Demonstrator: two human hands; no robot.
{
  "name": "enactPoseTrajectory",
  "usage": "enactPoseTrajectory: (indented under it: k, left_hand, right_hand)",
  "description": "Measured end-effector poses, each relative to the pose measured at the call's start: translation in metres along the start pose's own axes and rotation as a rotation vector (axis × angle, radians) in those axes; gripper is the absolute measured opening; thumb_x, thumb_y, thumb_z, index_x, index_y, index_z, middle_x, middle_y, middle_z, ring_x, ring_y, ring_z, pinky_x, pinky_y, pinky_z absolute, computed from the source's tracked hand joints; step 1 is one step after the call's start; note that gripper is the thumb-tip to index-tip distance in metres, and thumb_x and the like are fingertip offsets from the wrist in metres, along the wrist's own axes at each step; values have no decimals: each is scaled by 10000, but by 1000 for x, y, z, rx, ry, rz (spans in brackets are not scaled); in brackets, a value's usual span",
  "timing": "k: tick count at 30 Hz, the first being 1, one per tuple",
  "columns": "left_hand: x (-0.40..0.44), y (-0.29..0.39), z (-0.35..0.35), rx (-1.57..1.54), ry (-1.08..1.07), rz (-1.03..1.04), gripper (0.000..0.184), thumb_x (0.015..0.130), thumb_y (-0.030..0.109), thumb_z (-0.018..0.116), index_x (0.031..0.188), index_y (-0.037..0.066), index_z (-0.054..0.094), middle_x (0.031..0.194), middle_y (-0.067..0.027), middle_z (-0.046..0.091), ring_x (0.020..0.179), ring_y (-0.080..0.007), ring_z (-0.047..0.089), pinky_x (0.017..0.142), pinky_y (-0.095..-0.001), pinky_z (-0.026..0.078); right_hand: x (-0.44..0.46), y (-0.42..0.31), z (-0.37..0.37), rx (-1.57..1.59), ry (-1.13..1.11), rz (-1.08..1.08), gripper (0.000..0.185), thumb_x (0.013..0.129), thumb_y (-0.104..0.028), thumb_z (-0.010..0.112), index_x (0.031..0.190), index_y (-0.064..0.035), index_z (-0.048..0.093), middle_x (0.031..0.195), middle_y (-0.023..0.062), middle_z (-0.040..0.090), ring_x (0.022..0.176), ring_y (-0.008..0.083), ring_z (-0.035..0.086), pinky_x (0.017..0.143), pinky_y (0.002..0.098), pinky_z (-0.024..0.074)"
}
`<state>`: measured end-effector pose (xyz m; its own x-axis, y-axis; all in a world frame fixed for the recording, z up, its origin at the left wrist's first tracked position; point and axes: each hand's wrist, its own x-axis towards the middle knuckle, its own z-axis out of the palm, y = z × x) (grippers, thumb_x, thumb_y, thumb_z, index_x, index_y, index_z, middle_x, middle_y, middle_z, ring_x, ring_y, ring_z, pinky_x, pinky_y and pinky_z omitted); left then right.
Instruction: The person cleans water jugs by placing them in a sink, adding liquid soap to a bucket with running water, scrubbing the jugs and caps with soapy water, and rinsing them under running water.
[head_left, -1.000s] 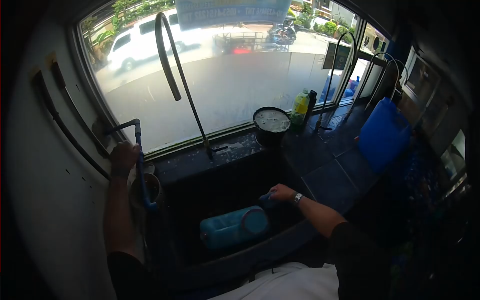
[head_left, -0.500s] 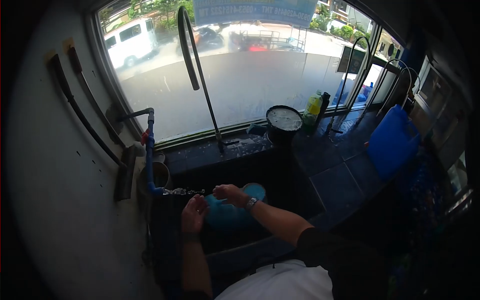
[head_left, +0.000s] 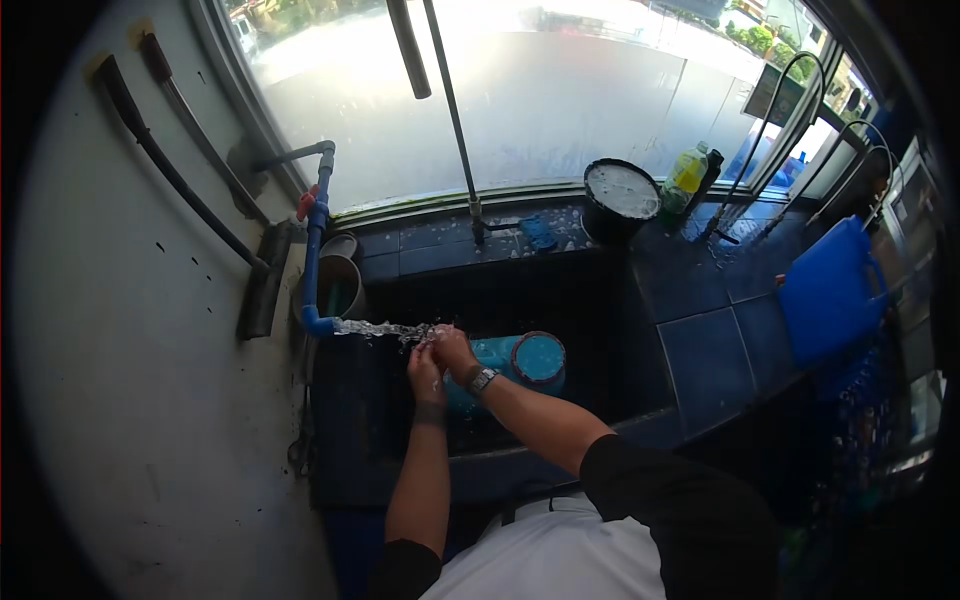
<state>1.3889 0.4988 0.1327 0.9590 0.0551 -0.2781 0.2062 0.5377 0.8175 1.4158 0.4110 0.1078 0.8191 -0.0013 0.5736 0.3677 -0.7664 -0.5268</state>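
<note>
A stream of water (head_left: 378, 328) shoots sideways from the blue pipe (head_left: 318, 240) over the dark sink (head_left: 590, 300) and strikes my hands. My left hand (head_left: 426, 375) is in the stream, its fingers bent and pressed against the other hand. Curled over those fingers is my right hand (head_left: 455, 353), with a metal watch (head_left: 482, 378) on its wrist. I see nothing held between them. Just beyond and partly under them, a light-blue container (head_left: 492, 350) lies in the sink, with its round end or cap (head_left: 540, 357) facing up.
On the back ledge are a black bucket of suds (head_left: 620, 205), a blue sponge (head_left: 538, 233) and a yellow-green bottle (head_left: 686, 178). A big blue jug (head_left: 832, 295) stands at right. Squeegee-like tools (head_left: 265, 280) lean on the left wall beside a pail (head_left: 338, 282).
My hands were apart with fingers spread; they have come together in the water stream. The view has tilted down, and more of the blue container's round end shows.
</note>
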Motion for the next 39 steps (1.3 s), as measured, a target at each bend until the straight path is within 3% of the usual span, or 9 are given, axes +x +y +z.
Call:
enactPoseTrajectory:
  k: [2, 6, 13, 19, 22, 25, 27, 31, 39]
  left_hand:
    - [-6, -14, 15, 990, -226, 126, 340, 861, 261, 580, 1136, 62, 555, 1115, -124, 592, 1061, -295, 550, 898, -373, 429]
    - [-45, -61, 22, 1759, -484, 371, 549, 804, 367, 633, 1255, 87, 494, 1320, -167, 428, 1284, -359, 312, 1019, -489, 263]
    - [-84, -67, 30, 1845, -418, 242, 578, 784, 355, 655, 1282, 124, 471, 1347, -156, 377, 1332, -372, 223, 1028, -542, 213]
    - [-90, -80, 17, 1816, -379, 343, 563, 796, 336, 650, 1280, 120, 460, 1314, -151, 419, 1292, -360, 292, 1007, -516, 262]
    - [-45, -83, 11, 1256, -365, 71, 469, 821, 278, 607, 1241, 106, 492, 1222, -135, 506, 1199, -317, 424, 976, -474, 335]
    - [-31, -36, 58, 193, -15, -412, 382, 839, 225, 568, 1191, 82, 534, 1140, -116, 569, 1117, -273, 519, 956, -428, 391]
    - [-23, -38, 63, 64, 6, -239, 357, 847, 185, 549, 1181, 60, 542, 1153, -118, 567, 1091, -253, 540, 942, -391, 413]
    - [-20, -26, 46, 186, 62, 158, 359, 877, 123, 505, 1219, 15, 509, 1214, -125, 538, 1103, -236, 533, 959, -339, 406]
    - [-46, -13, 74, 947, 3, 623, 541, 921, 243, 511, 1387, 35, 333, 1433, -190, 307, 1356, -332, 221, 1102, -389, 182]
  right_hand:
    - [13, 39, -43, 577, -64, 730, 104, 765, -133, 577, 836, -103, 648, 831, 132, 632, 771, 259, 617, 714, 364, 494]
    - [61, 178, -114, -404, 209, 593, 294, 753, -162, 612, 1047, -158, 603, 1170, 133, 495, 1119, 327, 465, 944, 464, 389]
    - [90, 254, -174, -436, -383, 435, 273, 731, -154, 643, 996, -118, 585, 1124, 123, 524, 1067, 333, 495, 914, 468, 409]
    - [113, 236, -279, -312, 582, 223, 217, 724, -131, 655, 914, -56, 582, 1032, 142, 560, 1010, 347, 514, 888, 440, 410]
    - [108, 200, -297, -593, 597, 234, 276, 720, -86, 623, 995, -69, 601, 1110, 156, 551, 1049, 321, 512, 890, 426, 420]
    - [53, 116, -196, 461, 146, 530, 190, 818, -112, 588, 980, -19, 624, 913, 102, 639, 851, 223, 616, 762, 314, 483]
    - [13, 75, -101, 1056, -257, 693, 241, 869, -177, 575, 1041, -17, 628, 893, 61, 646, 783, 141, 605, 709, 285, 491]
    - [9, 26, 10, 1847, -198, 1268, 253, 902, -284, 554, 981, -45, 583, 795, 80, 614, 717, 200, 606, 654, 317, 505]
    - [32, 10, 14, 1582, -482, 903, 328, 924, -356, 486, 949, -40, 571, 788, 91, 620, 684, 229, 606, 603, 347, 501]
